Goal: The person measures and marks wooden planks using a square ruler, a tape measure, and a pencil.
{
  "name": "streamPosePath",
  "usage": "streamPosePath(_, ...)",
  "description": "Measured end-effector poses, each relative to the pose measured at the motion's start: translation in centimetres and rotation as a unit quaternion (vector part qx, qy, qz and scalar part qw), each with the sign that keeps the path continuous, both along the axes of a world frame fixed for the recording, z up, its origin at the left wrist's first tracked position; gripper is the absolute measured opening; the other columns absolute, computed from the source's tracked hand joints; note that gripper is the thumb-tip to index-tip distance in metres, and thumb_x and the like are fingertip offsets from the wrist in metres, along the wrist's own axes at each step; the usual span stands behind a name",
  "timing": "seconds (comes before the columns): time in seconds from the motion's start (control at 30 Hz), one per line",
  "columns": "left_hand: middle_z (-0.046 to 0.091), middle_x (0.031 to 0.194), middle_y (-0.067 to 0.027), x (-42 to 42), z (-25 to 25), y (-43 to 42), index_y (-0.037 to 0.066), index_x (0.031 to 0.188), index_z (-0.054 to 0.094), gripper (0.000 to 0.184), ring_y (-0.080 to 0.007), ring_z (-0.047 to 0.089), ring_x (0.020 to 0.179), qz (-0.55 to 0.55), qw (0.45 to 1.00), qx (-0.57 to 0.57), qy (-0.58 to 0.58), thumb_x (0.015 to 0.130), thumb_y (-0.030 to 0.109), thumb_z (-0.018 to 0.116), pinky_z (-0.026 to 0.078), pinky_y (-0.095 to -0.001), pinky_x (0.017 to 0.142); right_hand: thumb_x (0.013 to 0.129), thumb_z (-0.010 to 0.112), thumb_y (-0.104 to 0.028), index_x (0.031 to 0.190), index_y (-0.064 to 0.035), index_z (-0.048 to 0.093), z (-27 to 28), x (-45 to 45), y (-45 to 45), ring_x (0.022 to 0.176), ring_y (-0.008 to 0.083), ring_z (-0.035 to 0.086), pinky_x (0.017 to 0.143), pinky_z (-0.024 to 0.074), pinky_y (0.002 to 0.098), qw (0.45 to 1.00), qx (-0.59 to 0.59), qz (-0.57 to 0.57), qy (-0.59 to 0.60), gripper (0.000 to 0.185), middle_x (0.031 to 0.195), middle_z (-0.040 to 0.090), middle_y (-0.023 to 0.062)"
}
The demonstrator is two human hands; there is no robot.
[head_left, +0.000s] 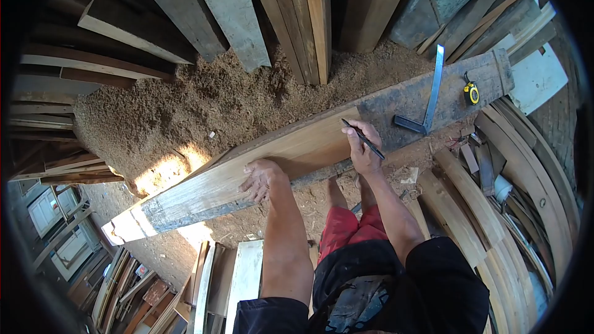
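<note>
A smooth brown wooden board [303, 142] lies along a long, worn workbench plank [383, 102]. My left hand [263, 179] rests on the board with its fingers spread. Near the board's right end, my right hand [364, 147] is closed around a dark, slim pencil or pen [370, 142], its tip over the board. Just right of that hand, a try square [427, 111] with a dark stock and a metal blade lies on the bench. Farther right on the plank sits a yellow and black tape measure [471, 91].
Wood shavings [241, 102] cover the ground beyond the bench. Upright timber pieces [297, 18] stand along the far side. Curved wooden planks [482, 222] and scraps are piled at right. More boards [244, 278] lie at the lower left, close to my legs.
</note>
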State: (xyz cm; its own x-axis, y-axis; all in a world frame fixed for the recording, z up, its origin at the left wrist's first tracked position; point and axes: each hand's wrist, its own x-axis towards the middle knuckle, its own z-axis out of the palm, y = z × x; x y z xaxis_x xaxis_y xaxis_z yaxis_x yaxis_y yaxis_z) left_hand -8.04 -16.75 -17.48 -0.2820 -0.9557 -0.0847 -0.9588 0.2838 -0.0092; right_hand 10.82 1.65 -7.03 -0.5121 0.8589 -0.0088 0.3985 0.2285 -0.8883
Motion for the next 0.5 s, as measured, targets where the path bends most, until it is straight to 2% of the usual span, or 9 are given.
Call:
streamPosePath(0.27,0.020,0.163,-0.0323,0.0,-1.1,-0.6,0.017,0.163,0.022,0.077,-0.0556,0.022,0.149,-0.001,1.000,-0.021,0.009,0.100,0.061,0.025,0.022,-0.0704,0.115,0.096,0.066,-0.022,0.101,-0.0063,0.074,0.0,-0.1,0.0,0.094,0.0292,0.064,0.088,0.0482,0.0414,1.000,-0.002,-0.007,0.008,0.018,0.104,0.073,0.0097)
streamPosePath(0.43,0.019,0.164,-0.0320,0.0,0.8,0.5,0.017,0.163,0.022,0.076,-0.0554,0.019,0.150,0.001,1.000,0.002,0.008,0.101,0.060,0.025,0.019,-0.0696,0.116,0.096,0.066,-0.022,0.101,-0.0060,0.073,0.3,-0.3,0.0,0.091,0.0291,0.064,0.086,0.0483,0.0417,0.999,0.028,0.014,-0.031,0.018,0.098,0.073,0.0097)
streamPosePath(0.5,0.024,0.160,-0.0362,0.2,1.5,1.0,0.010,0.162,0.023,0.077,-0.0581,0.023,0.147,-0.013,0.999,-0.009,0.030,0.101,0.056,0.025,0.020,-0.0701,0.116,0.096,0.066,-0.021,0.102,-0.0057,0.073,0.3,-0.3,0.0,0.087,0.0289,0.064,0.084,0.0484,0.0421,0.999,0.034,0.008,-0.019,0.018,0.094,0.073,0.0091)
